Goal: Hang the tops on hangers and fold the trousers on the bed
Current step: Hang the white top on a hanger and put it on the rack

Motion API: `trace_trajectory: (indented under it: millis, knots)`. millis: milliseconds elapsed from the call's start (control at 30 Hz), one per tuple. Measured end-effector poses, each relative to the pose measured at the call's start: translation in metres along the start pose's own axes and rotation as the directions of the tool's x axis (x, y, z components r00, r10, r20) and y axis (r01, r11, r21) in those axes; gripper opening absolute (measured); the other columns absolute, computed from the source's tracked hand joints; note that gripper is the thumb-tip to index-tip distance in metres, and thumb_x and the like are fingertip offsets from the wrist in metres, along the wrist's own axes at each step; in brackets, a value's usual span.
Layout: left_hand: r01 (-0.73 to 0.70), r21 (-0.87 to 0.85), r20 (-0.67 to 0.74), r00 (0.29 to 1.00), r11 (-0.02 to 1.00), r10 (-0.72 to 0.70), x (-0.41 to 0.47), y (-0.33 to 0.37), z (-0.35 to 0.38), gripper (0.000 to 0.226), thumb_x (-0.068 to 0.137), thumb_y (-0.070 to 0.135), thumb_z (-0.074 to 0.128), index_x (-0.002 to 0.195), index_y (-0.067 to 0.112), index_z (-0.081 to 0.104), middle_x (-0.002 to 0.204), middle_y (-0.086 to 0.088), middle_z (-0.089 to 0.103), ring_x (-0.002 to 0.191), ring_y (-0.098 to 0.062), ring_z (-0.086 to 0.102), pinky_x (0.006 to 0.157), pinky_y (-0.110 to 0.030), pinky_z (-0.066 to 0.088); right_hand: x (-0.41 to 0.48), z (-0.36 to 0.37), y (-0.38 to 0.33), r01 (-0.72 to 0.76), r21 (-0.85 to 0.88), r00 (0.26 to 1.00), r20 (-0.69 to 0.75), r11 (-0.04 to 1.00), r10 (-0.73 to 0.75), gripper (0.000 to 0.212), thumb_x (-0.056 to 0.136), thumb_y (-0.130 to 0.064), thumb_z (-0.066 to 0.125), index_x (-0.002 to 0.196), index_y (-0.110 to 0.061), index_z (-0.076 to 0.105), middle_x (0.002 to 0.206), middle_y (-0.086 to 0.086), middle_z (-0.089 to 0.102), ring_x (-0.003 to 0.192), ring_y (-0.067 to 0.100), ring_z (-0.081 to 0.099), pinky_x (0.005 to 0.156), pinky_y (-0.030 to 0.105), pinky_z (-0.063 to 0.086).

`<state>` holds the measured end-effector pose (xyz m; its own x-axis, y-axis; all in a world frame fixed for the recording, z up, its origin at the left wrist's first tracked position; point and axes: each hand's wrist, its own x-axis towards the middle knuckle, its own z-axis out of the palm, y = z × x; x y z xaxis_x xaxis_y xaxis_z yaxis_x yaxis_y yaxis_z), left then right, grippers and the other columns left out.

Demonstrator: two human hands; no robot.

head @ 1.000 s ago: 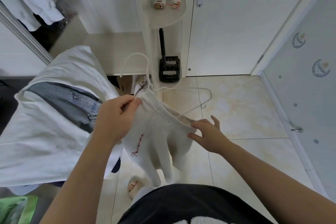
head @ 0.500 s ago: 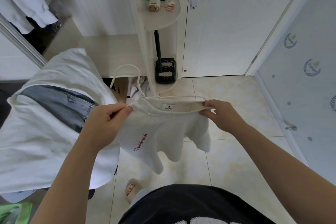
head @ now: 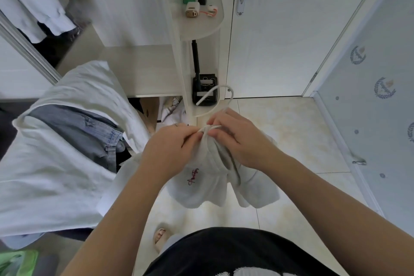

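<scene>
Both hands point(head: 201, 141) meet at centre, fingers pinched (knuckles up), forearms converging.

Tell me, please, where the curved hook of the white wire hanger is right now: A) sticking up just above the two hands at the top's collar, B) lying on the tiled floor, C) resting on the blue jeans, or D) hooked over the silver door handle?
A: the white wire hanger's hook rises just above both hands, left and right, which bunch the white top at its collar.
</scene>
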<state>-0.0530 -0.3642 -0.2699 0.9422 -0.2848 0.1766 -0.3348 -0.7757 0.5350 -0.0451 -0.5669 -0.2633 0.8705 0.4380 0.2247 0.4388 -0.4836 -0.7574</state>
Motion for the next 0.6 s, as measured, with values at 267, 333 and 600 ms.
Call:
trace_trajectory:
  millis: [267,333,600]
  knots:
    - [-0.052,-0.106,-0.072,0.996,0.993,0.045,-0.002,-0.029,-0.013,0.02,0.099,0.023,0.061,0.112,0.025,0.076,0.086,0.027,0.062,0.088,0.003,0.057,0.077,-0.01,0.039,-0.008,-0.018,0.012,-0.276,0.155,0.956,-0.056,0.949,0.287,0.025,0.089,-0.037,0.072,0.09,-0.027,0.049,0.073,0.004,0.057,0.057,0.015,0.043,0.058,0.03,0.038]
    - [-0.022,-0.075,-0.075,0.997,0.997,0.016,-0.001,-0.039,-0.014,0.027,0.099,0.032,0.052,0.112,0.027,0.075,0.088,0.027,0.062,0.089,-0.004,0.055,0.081,-0.012,0.037,-0.008,-0.024,0.013,-0.298,0.101,0.954,0.001,0.949,0.299,0.008,0.092,-0.034,0.069,0.091,-0.028,0.064,0.068,-0.006,0.052,0.056,0.003,0.041,0.059,0.022,0.036]
    - [0.096,-0.078,-0.189,0.976,0.992,-0.11,0.005,-0.06,-0.028,0.022,0.103,0.026,0.051,0.11,0.021,0.072,0.094,0.016,0.063,0.095,-0.015,0.053,0.083,-0.025,0.035,-0.019,-0.038,0.016,-0.331,0.074,0.943,0.068,0.941,0.326,0.027,0.102,-0.023,0.051,0.079,-0.013,0.063,0.057,-0.011,0.039,0.053,0.005,0.033,0.05,0.017,0.03]
